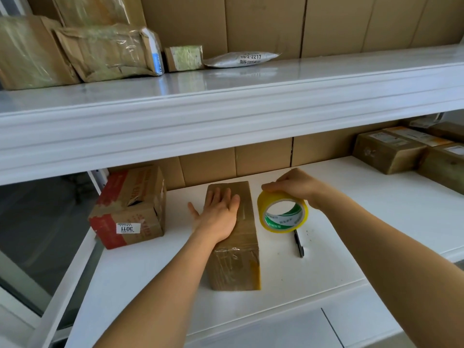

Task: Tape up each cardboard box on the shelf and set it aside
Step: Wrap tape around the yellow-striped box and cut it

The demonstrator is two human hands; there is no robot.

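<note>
Lower shelf point(326, 267), white: a long taped cardboard box point(241, 249) lay in the middle, its length running away from the viewer. To its left, well apart, sat a red-printed carton point(130, 209) with a white label reading 3011, close to the shelf's left edge. To its right a black pen point(299, 243) lay flat, partly under the tape roll point(282, 212). At far right, taped brown parcels point(391, 150) were grouped against the cardboard backing.

Upper shelf point(226, 106): crumpled taped packages point(108, 52) at left, a small box point(183, 58), and a grey mailer bag point(242, 59).

Hands: the left hand point(218, 212) lay flat, fingers straight, pressing on the top of the long box, thumb spread out over its left side. The right hand point(293, 184) gripped the yellow tape roll from above, fingers curled over its rim; the roll stood tilted on edge just beside the box's right side.

Open room: bare shelf surface lay in front of the box toward the near edge, and between the pen and the far-right parcels.
</note>
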